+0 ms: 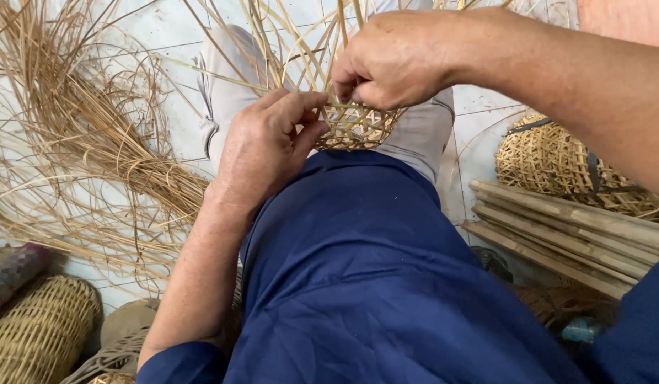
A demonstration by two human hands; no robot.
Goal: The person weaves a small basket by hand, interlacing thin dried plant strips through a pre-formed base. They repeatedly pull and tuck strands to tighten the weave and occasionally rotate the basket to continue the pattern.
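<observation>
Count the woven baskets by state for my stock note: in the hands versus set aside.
Half-woven basket, gripped by left hand and right hand: 1
Set-aside baskets, one open-weave, one tight-weave: 2
Total: 3

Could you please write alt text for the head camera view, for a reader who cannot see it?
Two bare hands, left hand and right hand, weave thin strips into a small open-weave basket held over the lap. A heap of loose strips lies left; a finished basket and split bamboo slats lie right.
</observation>
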